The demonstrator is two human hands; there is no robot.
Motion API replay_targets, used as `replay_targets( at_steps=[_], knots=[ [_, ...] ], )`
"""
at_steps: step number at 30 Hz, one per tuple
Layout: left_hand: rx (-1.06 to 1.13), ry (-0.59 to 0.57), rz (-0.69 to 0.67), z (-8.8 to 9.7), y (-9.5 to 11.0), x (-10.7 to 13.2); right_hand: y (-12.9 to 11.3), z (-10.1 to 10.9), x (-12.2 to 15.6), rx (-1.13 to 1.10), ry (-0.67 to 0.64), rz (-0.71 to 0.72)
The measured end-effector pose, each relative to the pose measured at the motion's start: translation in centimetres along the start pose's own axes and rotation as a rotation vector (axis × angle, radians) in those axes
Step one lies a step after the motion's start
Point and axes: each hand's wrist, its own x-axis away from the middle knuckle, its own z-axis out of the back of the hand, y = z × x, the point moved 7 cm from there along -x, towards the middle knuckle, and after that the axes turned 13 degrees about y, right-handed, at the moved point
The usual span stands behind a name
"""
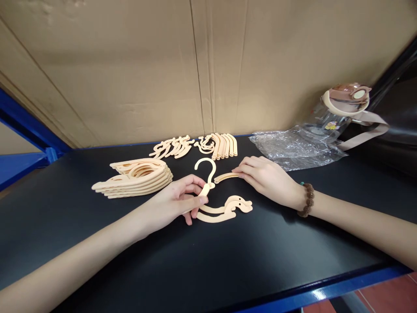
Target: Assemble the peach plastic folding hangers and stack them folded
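My left hand is closed in a pinch on the stem of a cream plastic hook piece, whose curved top stands up above the black table. My right hand rests on the table, fingers together, gripping one end of a short curved cream strip. Just in front of both hands lies a cream hanger part with a duck-like head, flat on the table and untouched.
A stack of finished cream hangers lies to the left. Rows of hook pieces and curved strips lie at the back. A crumpled clear plastic bag and a water bottle with strap sit back right, against a cardboard wall.
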Motion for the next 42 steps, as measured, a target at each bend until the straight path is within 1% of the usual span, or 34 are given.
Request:
replay_targets(
  at_steps=[2, 7, 11, 17, 20, 23, 25, 28, 32, 34, 42],
  knots=[
    [0.044, -0.01, 0.02, 0.1, -0.2, -0.1, 0.0, -0.1, 0.1, -0.021, 0.006, -0.012],
    [0.129, -0.032, 0.058, 0.4, -0.8, -0.5, -0.3, 0.0, 0.3, -0.171, 0.014, -0.016],
    [0.202, -0.057, 0.075, 0.5, -0.8, -0.5, -0.7, 0.3, 0.2, -0.169, 0.016, -0.009],
    [0.194, -0.137, 0.07, 0.4, -0.6, -0.3, -1.1, 0.8, 0.0, -0.178, 0.017, -0.009],
    [0.201, -0.148, 0.091, 0.4, -0.6, -0.2, -1.2, 0.9, 0.1, -0.21, 0.014, -0.002],
    [0.217, -0.154, 0.096, 0.3, -0.5, -0.1, -1.6, 0.9, 0.1, -0.244, 0.01, 0.034],
    [0.2, -0.147, 0.088, 0.2, -0.4, 0.0, -1.8, 0.9, 0.1, -0.259, 0.005, 0.051],
    [0.161, -0.096, 0.077, 0.2, -0.3, 0.1, -2.0, 1.1, -0.1, -0.288, 0.012, 0.036],
    [0.14, -0.032, 0.082, 0.3, -0.2, 0.0, -2.3, 1.7, -0.1, -0.323, 0.087, 0.028],
    [0.135, -0.021, 0.083, 0.2, -0.2, 0.0, -2.6, 1.9, -0.1, -0.299, 0.105, 0.059],
    [0.071, -0.052, 0.108, -0.1, -0.2, -0.1, -3.8, 1.9, 0.3, -0.138, 0.095, 0.22]
  ],
)
